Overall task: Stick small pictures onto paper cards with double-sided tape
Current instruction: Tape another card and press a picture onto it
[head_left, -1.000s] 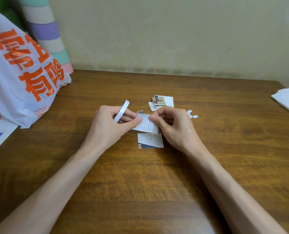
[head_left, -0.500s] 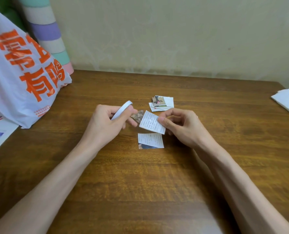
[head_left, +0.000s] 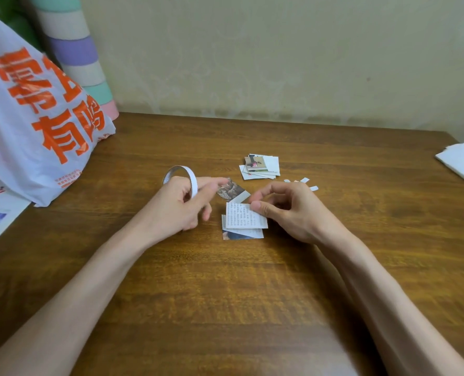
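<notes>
Position: card (head_left: 245,217) at frame centre, right edge pinched by right hand (head_left: 293,213), thumb on top, fingers curled. Gripped in left hand (head_left: 182,204): tape roll (head_left: 193,184), just left of card. Long axis of card left-right; picture (head_left: 230,189) lies just above it, between hands; right hand nearer.

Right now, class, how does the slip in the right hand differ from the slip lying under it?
The held slip is pinched in the right hand's fingers and sits at a slant; the lower slip lies flat on the table. The held slip shows only printed text; the lower slip also shows a dark picture strip along its near edge. Both are small, whitish and printed.
</notes>
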The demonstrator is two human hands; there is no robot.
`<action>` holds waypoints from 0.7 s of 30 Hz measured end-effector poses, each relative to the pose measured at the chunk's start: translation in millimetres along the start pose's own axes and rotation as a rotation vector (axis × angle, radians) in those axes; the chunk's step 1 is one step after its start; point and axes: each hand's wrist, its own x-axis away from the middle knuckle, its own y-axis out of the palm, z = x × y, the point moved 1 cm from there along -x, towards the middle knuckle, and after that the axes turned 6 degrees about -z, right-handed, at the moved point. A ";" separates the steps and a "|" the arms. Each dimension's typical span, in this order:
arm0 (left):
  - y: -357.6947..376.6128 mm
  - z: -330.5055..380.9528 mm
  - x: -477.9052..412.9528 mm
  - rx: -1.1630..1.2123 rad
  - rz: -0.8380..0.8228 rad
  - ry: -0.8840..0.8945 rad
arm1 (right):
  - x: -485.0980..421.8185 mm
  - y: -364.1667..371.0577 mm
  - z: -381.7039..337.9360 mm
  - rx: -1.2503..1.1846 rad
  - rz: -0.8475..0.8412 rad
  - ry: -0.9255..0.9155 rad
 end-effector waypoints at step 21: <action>-9.9 -6.5 1.7 -0.170 -0.167 -0.026 | -6.6 7.0 6.6 0.101 -0.021 -0.019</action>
